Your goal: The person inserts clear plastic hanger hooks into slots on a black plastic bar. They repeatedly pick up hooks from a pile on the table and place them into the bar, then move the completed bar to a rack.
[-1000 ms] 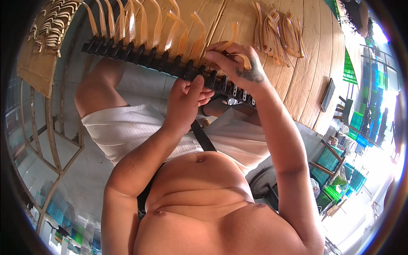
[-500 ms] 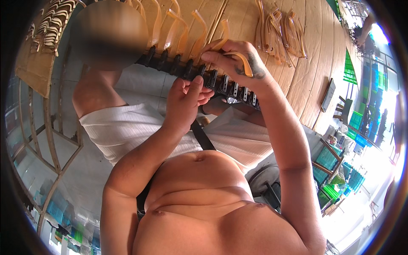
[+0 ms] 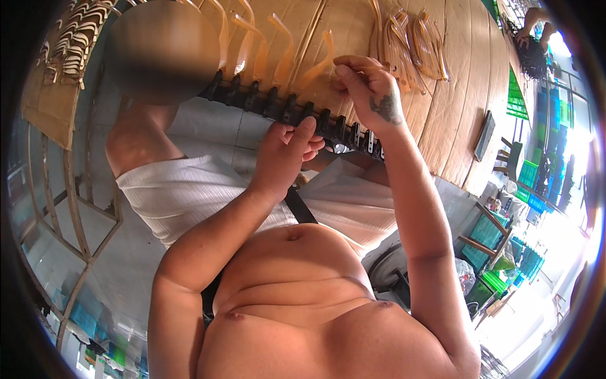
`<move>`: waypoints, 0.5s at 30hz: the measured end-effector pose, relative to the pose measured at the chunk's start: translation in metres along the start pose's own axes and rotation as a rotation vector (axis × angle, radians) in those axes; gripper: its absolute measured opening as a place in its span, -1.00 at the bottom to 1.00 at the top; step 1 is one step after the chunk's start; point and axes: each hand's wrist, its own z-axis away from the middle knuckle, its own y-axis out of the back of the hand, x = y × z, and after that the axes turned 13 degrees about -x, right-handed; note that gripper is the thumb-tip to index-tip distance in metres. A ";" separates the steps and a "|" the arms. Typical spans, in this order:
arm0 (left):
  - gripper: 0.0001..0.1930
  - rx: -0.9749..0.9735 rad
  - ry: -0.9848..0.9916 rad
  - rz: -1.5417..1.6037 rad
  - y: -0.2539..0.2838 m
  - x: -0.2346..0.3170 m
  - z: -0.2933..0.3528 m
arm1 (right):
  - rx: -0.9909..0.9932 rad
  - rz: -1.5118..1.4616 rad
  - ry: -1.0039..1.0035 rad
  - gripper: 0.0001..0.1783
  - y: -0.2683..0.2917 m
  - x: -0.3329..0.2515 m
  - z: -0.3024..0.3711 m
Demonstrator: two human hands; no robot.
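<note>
Black spring clips stand in a row along a dark rail (image 3: 252, 101) at the table's near edge. Several translucent amber eyeglass temples (image 3: 283, 50) rise from the clips, their curved ends pointing away from me. My left hand (image 3: 284, 151) is closed at the near side of the rail, its thumb on a black clip (image 3: 307, 115) and its other fingers curled beneath. Just right of the last clipped temple (image 3: 319, 62), my right hand (image 3: 375, 95) hovers over the tabletop, thumb and forefinger close together. Whatever it may hold is hidden.
Bundles of amber temples (image 3: 404, 47) lie on the wooden tabletop (image 3: 454, 95) behind my right hand. A dark flat object (image 3: 485, 136) rests near the right edge. At far left, curved pale pieces (image 3: 79, 38) hang in rows. Another person's hand (image 3: 533, 22) shows at upper right.
My right hand has moved right, away from the clips, leaving one temple standing there. The second temple that lay across that hand no longer shows. My left hand stays at the rail.
</note>
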 end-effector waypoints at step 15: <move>-0.60 0.019 -0.046 0.064 -0.001 -0.003 -0.001 | -0.152 0.145 -0.036 -0.77 -0.016 -0.014 0.015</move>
